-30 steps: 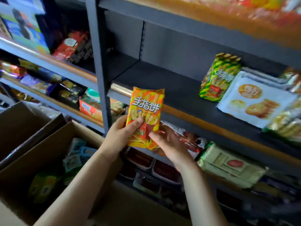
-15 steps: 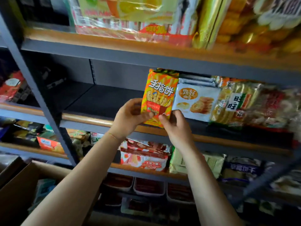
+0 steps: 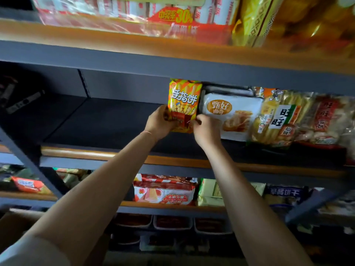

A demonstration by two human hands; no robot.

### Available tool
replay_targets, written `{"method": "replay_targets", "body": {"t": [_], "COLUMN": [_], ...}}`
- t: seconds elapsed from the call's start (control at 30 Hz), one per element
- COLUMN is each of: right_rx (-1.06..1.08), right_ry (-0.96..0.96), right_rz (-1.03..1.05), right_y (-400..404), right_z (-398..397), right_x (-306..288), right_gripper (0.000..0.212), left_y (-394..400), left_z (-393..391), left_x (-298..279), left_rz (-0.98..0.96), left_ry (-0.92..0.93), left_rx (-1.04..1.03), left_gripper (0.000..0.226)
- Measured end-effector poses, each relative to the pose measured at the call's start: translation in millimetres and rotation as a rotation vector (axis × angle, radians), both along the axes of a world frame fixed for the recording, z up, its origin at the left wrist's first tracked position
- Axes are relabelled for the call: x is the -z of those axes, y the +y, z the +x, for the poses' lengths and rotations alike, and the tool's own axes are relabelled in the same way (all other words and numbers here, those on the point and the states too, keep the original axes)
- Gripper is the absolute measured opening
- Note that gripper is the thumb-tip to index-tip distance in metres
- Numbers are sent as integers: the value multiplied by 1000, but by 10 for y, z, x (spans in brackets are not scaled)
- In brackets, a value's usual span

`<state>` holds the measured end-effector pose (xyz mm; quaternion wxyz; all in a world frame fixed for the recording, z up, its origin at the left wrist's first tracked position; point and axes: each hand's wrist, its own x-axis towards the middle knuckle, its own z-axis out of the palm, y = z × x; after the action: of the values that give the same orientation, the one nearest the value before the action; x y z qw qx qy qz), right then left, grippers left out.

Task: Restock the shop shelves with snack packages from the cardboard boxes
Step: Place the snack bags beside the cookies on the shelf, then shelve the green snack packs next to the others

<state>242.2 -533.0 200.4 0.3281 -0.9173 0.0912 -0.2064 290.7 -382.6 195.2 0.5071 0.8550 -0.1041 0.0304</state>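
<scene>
An orange and yellow snack pack [image 3: 184, 100] with a fries picture stands upright on the dark middle shelf [image 3: 107, 123], right beside a white cookie bag [image 3: 230, 114]. My left hand [image 3: 159, 122] grips the pack's lower left edge. My right hand [image 3: 206, 131] pinches its lower right corner. Both arms reach up and forward over the shelf's wooden front lip [image 3: 92, 153]. No cardboard box is clearly in view.
Right of the cookie bag stand rice cracker packs [image 3: 276, 120] and a red pack [image 3: 326, 120]. The shelf's left half is bare. The shelf above holds red and yellow packs [image 3: 172, 18]. Lower shelves carry wafer packs [image 3: 165, 194] and trays [image 3: 172, 221]. A slanted dark upright [image 3: 28, 156] stands at left.
Both hands have carried the snack pack deeper into the shelf, against the white cookie bag. The view has tilted up, so the cardboard boxes have dropped out of sight.
</scene>
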Motion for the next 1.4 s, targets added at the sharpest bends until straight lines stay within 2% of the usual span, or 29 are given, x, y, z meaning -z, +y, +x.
{"method": "replay_targets", "body": {"t": [0.3,0.57,0.7,0.8,0.87,1.0,1.1,1.2,1.3,1.4], "right_rx": [96,8,-120,-277,-390,-595,-687,-771,-827,-820], "right_ry": [-51,-100,-176,-198,-210,-7,249,465,661,776], "right_rz": [93,139,243,378,450,573,554,539,467,387], "right_y": [15,-41,77,374,658,1382,2040,2627,3128,3605], "right_z": [-23,-233,-489,-671,-773,-910,-1067,-1215,-1338,-1399], "right_x": [45,50,-30,-49,33,555,1156,1739,2179,2532], "right_gripper": [15,18,7,10,13,12,15,16,19,20], "left_y": [-76,-82,147,498,807,1655,2430,3136,3663,4050], "left_z": [49,-97,-404,-812,-1136,-1754,-2301,-2820,-3179,-3439], "left_x": [3,-102,-158,-76,97,839,1503,1972,2329,2610], "left_rz": [99,160,28,-243,-352,-158,51,145,180,266], "left_ry": [-32,21,-97,-211,-204,34,280,460,554,532], "left_rx": [65,73,-50,-159,-227,-457,-646,-773,-846,-911], "left_gripper": [42,45,39,16,12,17,15,9,13,14]}}
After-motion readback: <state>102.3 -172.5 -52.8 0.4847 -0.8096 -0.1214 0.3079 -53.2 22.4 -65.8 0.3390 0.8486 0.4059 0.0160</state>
